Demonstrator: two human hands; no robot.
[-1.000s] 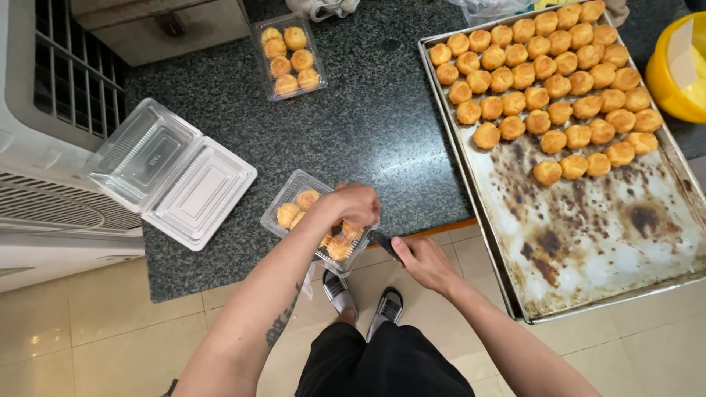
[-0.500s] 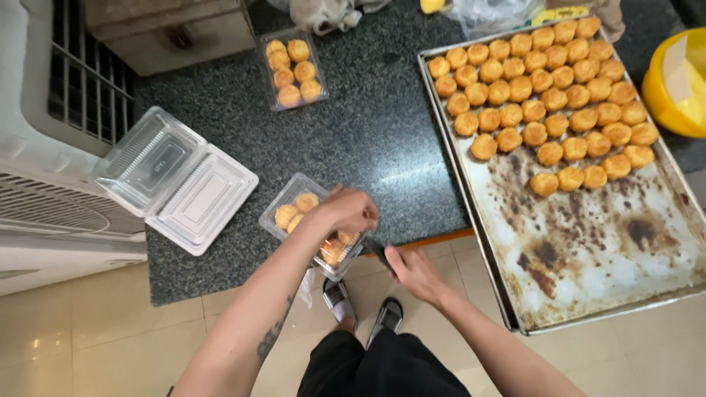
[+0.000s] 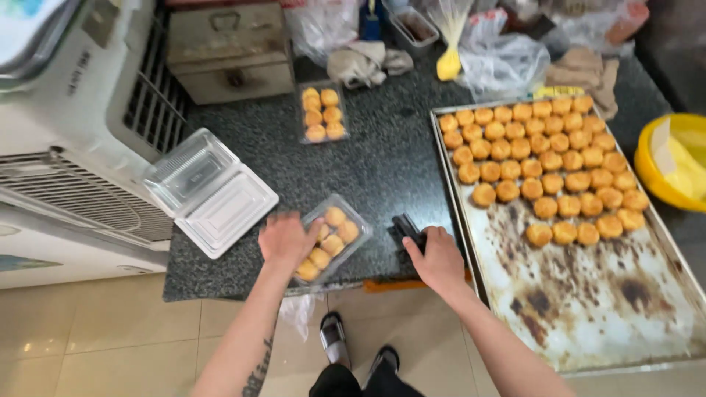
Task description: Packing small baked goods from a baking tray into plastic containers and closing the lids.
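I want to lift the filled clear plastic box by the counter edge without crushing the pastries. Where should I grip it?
Judging by its shape, grip the clear plastic clamshell box by its two long side walls, coming from above and the near edge. The left hand already rests on its near end. The round golden pastries fill it, so avoid pressing its top.

Clear plastic box (image 3: 334, 237) under our left hand (image 3: 285, 239), near front edge of dark speckled counter (image 3: 382, 169), turned at angle. We see round golden pastries (image 3: 336, 217) inside, packed in two rows; lid state we cannot tell. Small black tool (image 3: 409, 229) lies on counter just left of baking tray (image 3: 588, 309), our right hand (image 3: 440, 257) touching its near end; kind of tool unclear.
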